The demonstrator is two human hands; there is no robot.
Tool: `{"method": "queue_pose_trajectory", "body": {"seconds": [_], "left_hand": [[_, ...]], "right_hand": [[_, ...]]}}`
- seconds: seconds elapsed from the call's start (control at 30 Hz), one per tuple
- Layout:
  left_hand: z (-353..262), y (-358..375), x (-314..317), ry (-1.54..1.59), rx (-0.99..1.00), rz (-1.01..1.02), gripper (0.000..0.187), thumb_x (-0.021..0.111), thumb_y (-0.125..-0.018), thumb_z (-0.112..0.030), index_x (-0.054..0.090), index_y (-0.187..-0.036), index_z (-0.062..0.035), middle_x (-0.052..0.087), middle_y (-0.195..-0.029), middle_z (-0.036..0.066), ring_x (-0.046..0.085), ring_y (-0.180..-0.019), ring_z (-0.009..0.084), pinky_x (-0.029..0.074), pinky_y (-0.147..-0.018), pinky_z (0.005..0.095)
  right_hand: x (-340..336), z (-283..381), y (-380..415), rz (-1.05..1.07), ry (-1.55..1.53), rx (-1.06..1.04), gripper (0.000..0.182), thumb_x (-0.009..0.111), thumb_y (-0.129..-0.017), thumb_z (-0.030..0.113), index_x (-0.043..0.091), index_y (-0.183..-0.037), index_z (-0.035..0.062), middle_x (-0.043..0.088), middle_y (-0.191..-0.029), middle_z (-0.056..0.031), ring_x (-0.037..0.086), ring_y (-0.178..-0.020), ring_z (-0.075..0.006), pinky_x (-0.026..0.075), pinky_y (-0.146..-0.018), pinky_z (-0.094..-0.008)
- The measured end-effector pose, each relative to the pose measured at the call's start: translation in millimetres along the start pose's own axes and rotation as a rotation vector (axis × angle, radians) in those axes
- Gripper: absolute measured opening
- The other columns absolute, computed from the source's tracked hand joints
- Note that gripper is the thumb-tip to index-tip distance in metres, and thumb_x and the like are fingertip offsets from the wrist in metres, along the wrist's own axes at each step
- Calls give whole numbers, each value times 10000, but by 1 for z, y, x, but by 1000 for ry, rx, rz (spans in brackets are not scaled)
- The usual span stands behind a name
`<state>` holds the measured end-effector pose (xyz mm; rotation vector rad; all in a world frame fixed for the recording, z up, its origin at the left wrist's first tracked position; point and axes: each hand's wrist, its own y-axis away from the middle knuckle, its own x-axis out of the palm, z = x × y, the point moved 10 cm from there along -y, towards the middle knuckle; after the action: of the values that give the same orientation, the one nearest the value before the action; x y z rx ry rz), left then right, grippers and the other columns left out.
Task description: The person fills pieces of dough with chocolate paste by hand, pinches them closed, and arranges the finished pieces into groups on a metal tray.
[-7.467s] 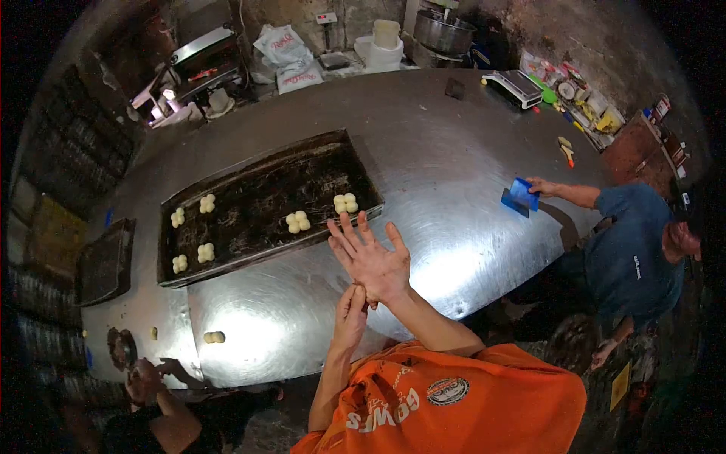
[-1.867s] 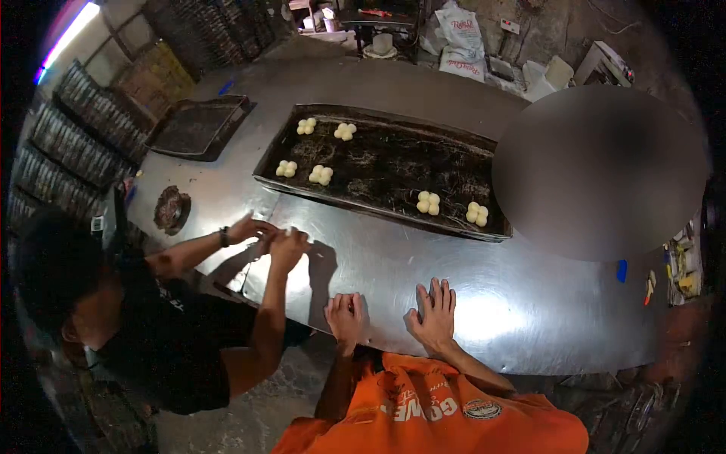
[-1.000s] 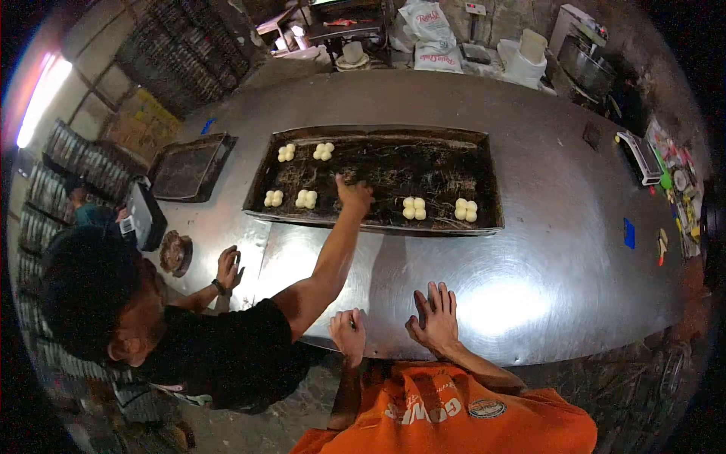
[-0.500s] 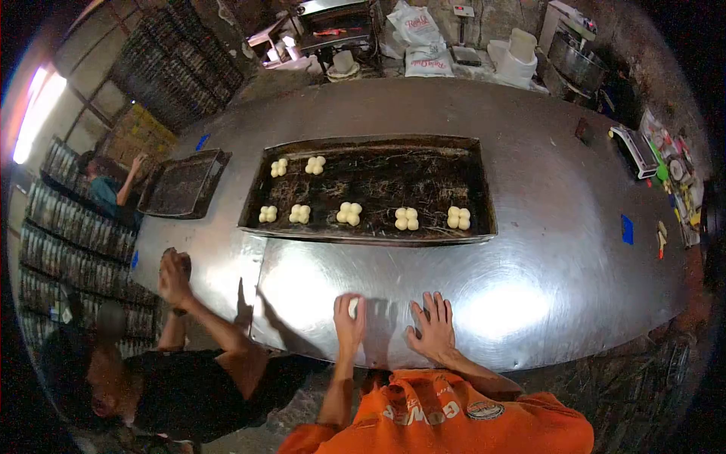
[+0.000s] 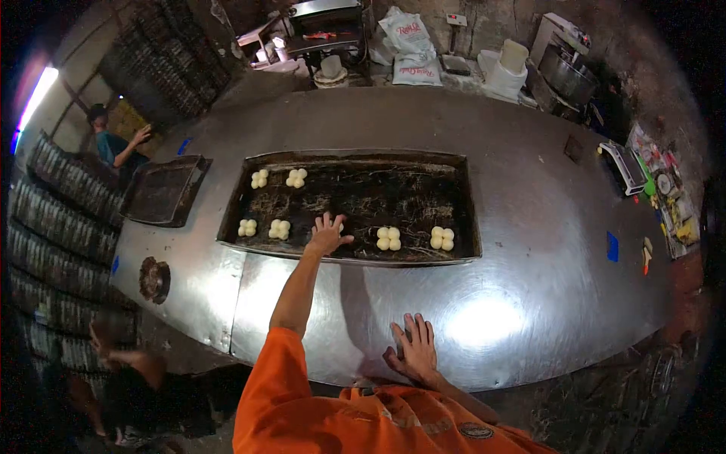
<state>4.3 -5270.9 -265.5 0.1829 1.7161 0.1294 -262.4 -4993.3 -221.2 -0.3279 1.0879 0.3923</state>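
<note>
Reaching forward, my left hand (image 5: 327,236) is over the front part of a dark baking tray (image 5: 349,261). Its fingers are spread above a cluster of dough balls (image 5: 341,228), which it mostly covers. What lies under the palm is hidden. On the metal tabletop near the front edge, my right hand (image 5: 415,348) lies with fingers apart and holds nothing. More pale dough clusters sit in the tray: one (image 5: 389,238) and another (image 5: 442,238) to the right, others (image 5: 279,229) to the left, and two at the back (image 5: 296,178).
A second dark tray (image 5: 165,193) lies at the table's left. Nearer is a round brown object (image 5: 154,280). A scale (image 5: 626,168) stands at the right edge, with a blue patch (image 5: 612,247) before it. One person (image 5: 119,144) is at far left, another (image 5: 136,371) at lower left.
My left hand has moved from the table's front edge forward to the tray; a pale piece was in it before. My right hand stays on the table. The nearby person's hand has left the brown object.
</note>
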Motion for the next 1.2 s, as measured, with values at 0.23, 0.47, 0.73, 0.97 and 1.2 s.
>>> {"method": "queue_pose_trajectory", "body": {"seconds": [0.23,0.47,0.73,0.97,1.2], "left_hand": [[12,-4,21,86,-67,-3,684,545,-915,-606,396,-1423,-173,424,-1376,203,371,-1279,447,297,-1033,688],[7,56,-53,301,-172,-210,862,480,-862,-747,370,-1497,-175,312,-1534,187,219,-1444,413,22,-1098,729],[58,148,-71,66,-9,-482,716,581,-840,-689,663,-947,14,599,-986,178,529,-1002,369,351,-991,492],[-5,213,-45,183,57,-632,545,702,-808,-582,649,-930,-54,547,-942,87,495,-956,287,312,-863,463],[-84,324,-8,165,-84,-713,453,751,-790,-521,619,-861,-94,516,-863,50,492,-897,245,267,-857,423]], "right_hand": [[-1,1,-4,3,-51,48,613,620,-871,345,468,-1427,134,326,-1508,-209,236,-1422,-432,169,-1165,-592],[-7,1,-3,-92,-39,12,535,619,-868,328,554,-1357,121,354,-1504,-197,283,-1410,-429,209,-1147,-606],[-8,7,-1,-186,-13,23,508,609,-822,272,592,-1310,130,384,-1472,-182,287,-1404,-404,226,-1149,-573],[-4,-9,7,-206,-121,-18,412,630,-867,185,625,-1252,42,454,-1431,-189,360,-1386,-384,291,-1143,-525],[-143,-85,-10,-507,-379,20,297,582,-897,73,615,-1169,-40,558,-1278,-226,543,-1190,-393,444,-1000,-431]]}}
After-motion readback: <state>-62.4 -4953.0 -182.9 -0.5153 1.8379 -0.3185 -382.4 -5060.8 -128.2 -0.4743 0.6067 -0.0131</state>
